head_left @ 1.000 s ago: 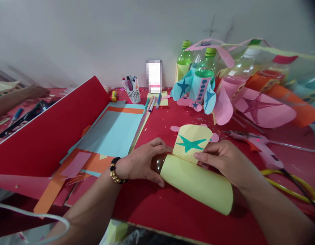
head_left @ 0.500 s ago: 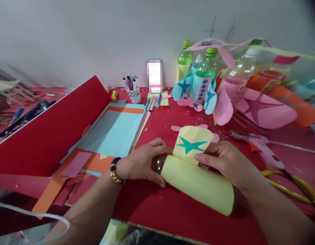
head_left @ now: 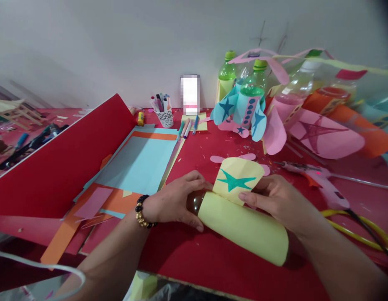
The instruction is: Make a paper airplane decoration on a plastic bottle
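Note:
A plastic bottle [head_left: 244, 228] wrapped in pale yellow paper lies on its side at the table's front. Around its bare, dark end my left hand [head_left: 181, 202] is closed, a beaded bracelet on the wrist. My right hand [head_left: 269, 198] pinches a yellow paper wing [head_left: 225, 175] with a green star drawn on it, thumb in front. The wing stands up from the bottle, its lower edge touching the yellow wrap. Behind the wing, a pink paper piece [head_left: 217, 159] is partly hidden. The right hand's other fingers are hidden behind the paper.
A pink glue gun [head_left: 325, 179] with a lit red light lies at right beside a yellow cable [head_left: 350, 236]. Decorated bottles [head_left: 253, 94] stand behind. Blue paper sheets [head_left: 140, 163], a red board [head_left: 71, 163] and a pen cup [head_left: 165, 118] are at left and back.
Almost nothing differs. The paper wing and my right hand have shifted very slightly down; both hands keep their hold.

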Motion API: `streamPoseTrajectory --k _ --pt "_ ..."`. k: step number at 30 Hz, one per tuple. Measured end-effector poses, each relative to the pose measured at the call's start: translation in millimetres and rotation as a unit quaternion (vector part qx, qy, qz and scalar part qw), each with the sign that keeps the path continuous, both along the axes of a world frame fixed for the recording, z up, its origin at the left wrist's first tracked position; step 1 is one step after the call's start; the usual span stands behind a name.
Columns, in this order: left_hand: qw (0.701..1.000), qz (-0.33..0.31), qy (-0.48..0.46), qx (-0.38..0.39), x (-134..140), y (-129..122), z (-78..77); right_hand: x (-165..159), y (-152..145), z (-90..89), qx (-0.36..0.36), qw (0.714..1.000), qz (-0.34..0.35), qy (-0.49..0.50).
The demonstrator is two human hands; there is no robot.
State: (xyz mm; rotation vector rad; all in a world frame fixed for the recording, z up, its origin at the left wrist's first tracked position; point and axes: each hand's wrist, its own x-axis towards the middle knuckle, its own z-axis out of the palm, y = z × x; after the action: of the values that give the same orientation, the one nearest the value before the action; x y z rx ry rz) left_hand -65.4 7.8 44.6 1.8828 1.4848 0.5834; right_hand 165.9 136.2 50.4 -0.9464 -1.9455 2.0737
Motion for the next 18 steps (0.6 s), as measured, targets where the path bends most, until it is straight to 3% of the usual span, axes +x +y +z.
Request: streamPoseTrajectory --k 8,18 --pt "1.0 0.004 -0.009 -0.002 0.6 -1.0 0.7 -0.4 -1.1 1.6 0.028 1.0 0.012 -0.004" --pt "1.0 0.007 -0.005 -0.005 1.7 -0.3 3.2 0.1 -1.3 -2.6 0.002 1.0 0.011 0.012"
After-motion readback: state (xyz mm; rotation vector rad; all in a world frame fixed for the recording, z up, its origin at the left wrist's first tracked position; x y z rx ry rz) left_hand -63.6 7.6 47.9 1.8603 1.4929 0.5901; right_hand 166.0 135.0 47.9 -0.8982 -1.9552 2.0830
